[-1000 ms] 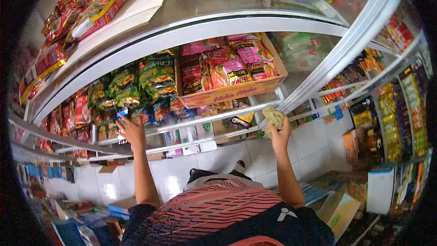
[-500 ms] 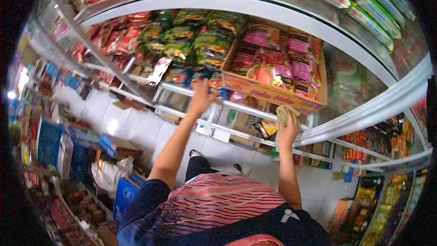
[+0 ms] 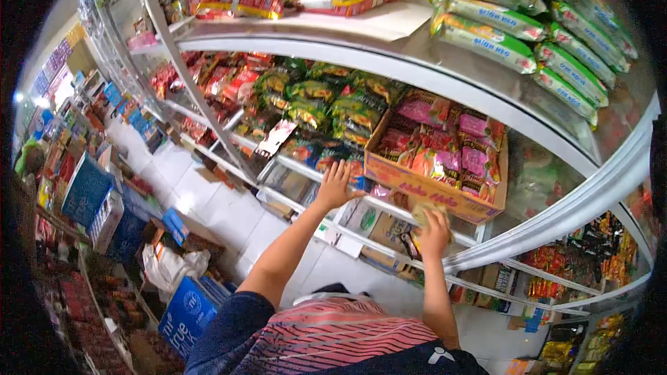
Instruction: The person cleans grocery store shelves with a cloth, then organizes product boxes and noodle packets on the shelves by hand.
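Observation:
My left hand (image 3: 338, 187) has its fingers spread and holds nothing. It lies over the shelf's front rail, beside packets in dark blue wrapping (image 3: 340, 155) and left of an orange cardboard box (image 3: 434, 191). That box holds several pink and red packets (image 3: 479, 160). In my right hand (image 3: 435, 235) is a bunched tan cloth (image 3: 422, 215), against the shelf's front rail just below the box. Green packets (image 3: 309, 107) are stacked left of the box.
Above is a white-edged shelf (image 3: 361, 62) with red packets (image 3: 240, 1) and stacked green-and-white packets (image 3: 486, 45). A curved white frame (image 3: 549, 232) stands at the right. Blue cartons (image 3: 187, 312) and a white bag (image 3: 174, 267) lie at the lower left.
The view has shifted, showing more of the upper shelf, and the box appears lower. Both hands appear lower in view. The cloth stays in my right hand; my left hand remains spread.

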Demonstrator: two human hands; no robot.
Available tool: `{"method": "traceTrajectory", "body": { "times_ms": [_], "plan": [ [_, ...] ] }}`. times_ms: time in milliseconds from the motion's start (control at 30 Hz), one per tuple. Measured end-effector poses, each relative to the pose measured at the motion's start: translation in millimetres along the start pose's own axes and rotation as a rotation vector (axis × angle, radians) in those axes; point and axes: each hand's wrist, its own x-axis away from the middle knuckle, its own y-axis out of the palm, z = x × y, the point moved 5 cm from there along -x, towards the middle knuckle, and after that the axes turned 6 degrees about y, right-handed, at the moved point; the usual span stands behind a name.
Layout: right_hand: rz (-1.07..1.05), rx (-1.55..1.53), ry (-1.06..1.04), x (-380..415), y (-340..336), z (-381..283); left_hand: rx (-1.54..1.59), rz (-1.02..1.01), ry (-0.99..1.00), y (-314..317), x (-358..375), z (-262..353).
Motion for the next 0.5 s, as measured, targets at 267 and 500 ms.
{"method": "traceTrajectory", "body": {
  "times_ms": [267, 500],
  "plan": [
    [0.082, 0.018, 0.075, 10.6, 16.7, -14.1, 0.035, -0.017, -0.065, 0.3, 0.4, 1.9],
    [0.070, -0.456, 0.360, 11.4, 4.0, 11.8, -0.032, 0.286, 0.002, -10.8, 36.2, 27.7]
  ]
}}
